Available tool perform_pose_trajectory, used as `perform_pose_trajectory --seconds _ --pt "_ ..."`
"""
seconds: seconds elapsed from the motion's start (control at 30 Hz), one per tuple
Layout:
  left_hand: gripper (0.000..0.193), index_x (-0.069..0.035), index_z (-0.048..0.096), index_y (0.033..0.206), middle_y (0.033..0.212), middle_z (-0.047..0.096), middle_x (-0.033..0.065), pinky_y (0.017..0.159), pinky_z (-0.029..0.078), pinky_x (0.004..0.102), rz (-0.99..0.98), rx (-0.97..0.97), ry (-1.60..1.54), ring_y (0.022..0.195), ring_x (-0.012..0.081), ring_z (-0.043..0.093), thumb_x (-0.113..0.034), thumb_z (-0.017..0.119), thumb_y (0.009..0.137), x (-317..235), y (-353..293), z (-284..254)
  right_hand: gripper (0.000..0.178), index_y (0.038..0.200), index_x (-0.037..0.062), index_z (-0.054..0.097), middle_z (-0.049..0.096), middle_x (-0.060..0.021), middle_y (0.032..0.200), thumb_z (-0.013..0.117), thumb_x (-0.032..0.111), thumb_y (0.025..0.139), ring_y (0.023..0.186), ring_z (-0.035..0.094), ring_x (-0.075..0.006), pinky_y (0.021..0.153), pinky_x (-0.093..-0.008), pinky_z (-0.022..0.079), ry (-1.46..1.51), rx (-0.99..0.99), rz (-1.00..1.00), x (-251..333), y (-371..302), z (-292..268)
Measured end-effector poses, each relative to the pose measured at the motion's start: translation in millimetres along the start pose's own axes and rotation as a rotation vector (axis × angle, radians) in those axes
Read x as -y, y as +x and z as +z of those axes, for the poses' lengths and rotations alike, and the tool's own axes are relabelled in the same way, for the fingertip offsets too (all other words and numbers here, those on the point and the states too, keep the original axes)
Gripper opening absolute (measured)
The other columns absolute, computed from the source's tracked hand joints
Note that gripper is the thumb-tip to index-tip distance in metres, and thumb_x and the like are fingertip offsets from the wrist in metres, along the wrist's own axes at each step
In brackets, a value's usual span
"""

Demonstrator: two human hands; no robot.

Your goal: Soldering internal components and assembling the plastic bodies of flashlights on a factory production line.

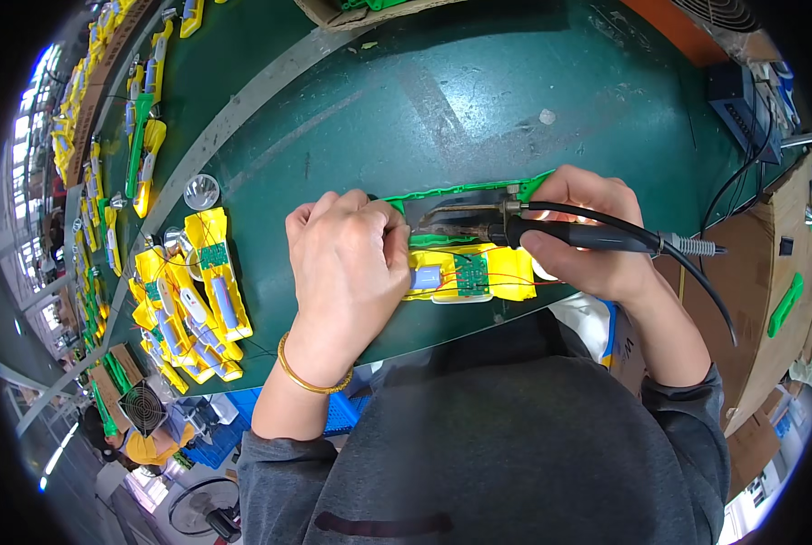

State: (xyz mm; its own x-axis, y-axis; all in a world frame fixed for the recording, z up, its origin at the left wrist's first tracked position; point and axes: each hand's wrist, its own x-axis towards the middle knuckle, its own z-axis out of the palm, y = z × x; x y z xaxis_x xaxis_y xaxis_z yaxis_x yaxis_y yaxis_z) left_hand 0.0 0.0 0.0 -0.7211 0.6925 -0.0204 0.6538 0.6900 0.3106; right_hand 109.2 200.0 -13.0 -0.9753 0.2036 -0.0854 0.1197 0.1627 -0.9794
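Observation:
My right hand (597, 241) is wrapped round the black handle of a soldering iron (578, 236), which has a thin metal feed tube beside its tip and a cable trailing right. The tip points left over a long green plastic shell (468, 191). My left hand (344, 259) is closed at the shell's left end; whatever its fingertips pinch is hidden. Just nearer lies a yellow plastic housing (518, 272), holding a blue battery cell (426, 278), a green circuit board (471, 274) and thin red wires. Its left end disappears behind my left hand.
Several wired yellow housings (229, 313) are piled at the left, near a clear round cup (201, 192). A blue box (737, 109) with cables stands far right, above cardboard (742, 300). Beyond the left edge, more yellow units (151, 145) line a belt; another person (151, 445) sits lower left.

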Motion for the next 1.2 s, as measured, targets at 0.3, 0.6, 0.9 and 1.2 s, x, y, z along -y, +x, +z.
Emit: perform_pose_trajectory --seconds 0.3,0.6,0.9,1.2 --pt "0.007 -0.006 0.062 0.062 0.063 0.053 0.0084 0.074 0.038 0.0389 0.026 -0.021 -0.006 0.065 0.0253 0.053 -0.006 0.062 0.069 3.1 2.0 -0.5 0.017 0.078 0.0024 0.056 0.057 -0.0007 0.063 0.07 0.002 0.068 0.056 0.051 -0.0052 0.051 -0.0217 0.038 -0.048 0.02 -0.039 -2.7 4.5 3.0" --pt "0.007 -0.006 0.061 0.061 0.062 0.053 0.0087 0.074 0.038 0.0391 0.019 -0.019 -0.011 0.065 0.0256 0.053 -0.006 0.062 0.068 3.5 2.6 1.1 0.018 0.077 0.0025 0.055 0.058 -0.0002 0.064 0.07 0.002 0.068 0.056 0.05 -0.0045 0.051 -0.0213 0.037 -0.022 0.012 -0.006 -2.5 3.0 1.8" --pt "0.007 -0.006 0.062 0.061 0.062 0.054 0.0089 0.075 0.038 0.0394 0.02 -0.015 -0.008 0.065 0.026 0.054 -0.007 0.063 0.068 1.1 4.2 1.1 0.017 0.077 0.0021 0.055 0.058 0.0 0.065 0.069 0.001 0.069 0.059 0.049 -0.0044 0.053 -0.0213 0.038 -0.059 0.004 0.002 -3.1 3.2 1.2" --pt "0.007 -0.005 0.062 0.061 0.062 0.055 0.0092 0.076 0.038 0.04 0.016 -0.004 0.005 0.066 0.0265 0.055 -0.007 0.062 0.069 -0.3 3.5 0.1 0.016 0.079 0.0025 0.056 0.056 0.0012 0.067 0.068 -0.001 0.069 0.06 0.048 -0.0036 0.054 -0.0205 0.038 0.035 -0.015 0.014 -5.9 -0.8 0.1"
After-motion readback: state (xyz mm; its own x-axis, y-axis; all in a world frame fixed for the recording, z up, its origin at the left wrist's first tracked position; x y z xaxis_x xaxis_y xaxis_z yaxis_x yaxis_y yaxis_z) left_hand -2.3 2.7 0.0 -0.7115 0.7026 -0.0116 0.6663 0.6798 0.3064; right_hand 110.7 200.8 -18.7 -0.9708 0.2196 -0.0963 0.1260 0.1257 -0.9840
